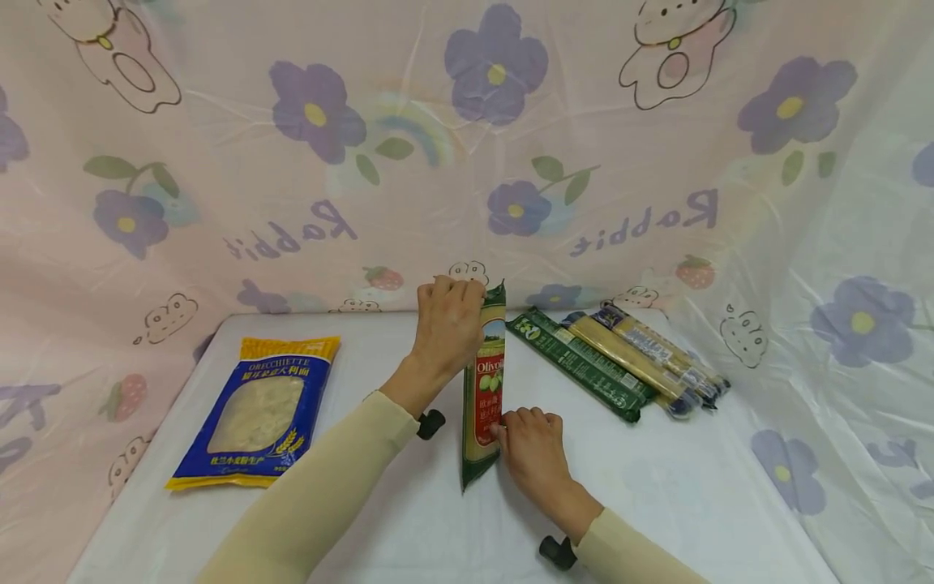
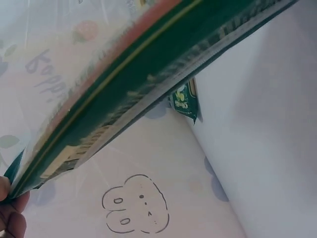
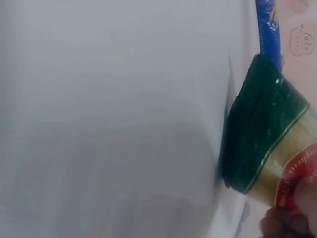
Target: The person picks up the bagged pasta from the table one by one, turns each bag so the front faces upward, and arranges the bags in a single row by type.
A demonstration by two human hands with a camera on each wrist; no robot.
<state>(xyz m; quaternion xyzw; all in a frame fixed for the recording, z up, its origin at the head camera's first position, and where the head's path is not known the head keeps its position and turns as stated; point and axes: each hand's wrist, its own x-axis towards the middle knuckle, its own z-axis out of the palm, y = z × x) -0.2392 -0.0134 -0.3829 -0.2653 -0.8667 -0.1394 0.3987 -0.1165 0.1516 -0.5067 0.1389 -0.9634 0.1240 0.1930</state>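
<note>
A long green spaghetti packet (image 1: pixel 485 388) with a red and yellow label lies on edge along the middle of the white table (image 1: pixel 409 519). My left hand (image 1: pixel 447 323) grips its far end, fingers curled over the top. My right hand (image 1: pixel 531 444) pinches the packet's near part at the label. In the left wrist view the packet (image 2: pixel 148 74) crosses the frame close up, with a fingertip (image 2: pixel 11 208) at its end. The right wrist view shows the packet's green end (image 3: pixel 262 144) on the cloth and my fingertips (image 3: pixel 285 223) at the bottom right.
A blue and yellow bag of orecchiette pasta (image 1: pixel 259 410) lies flat at the left. Three other long pasta packets (image 1: pixel 620 361) lie side by side at the right. A pink flowered cloth backdrop (image 1: pixel 467 146) surrounds the table on three sides.
</note>
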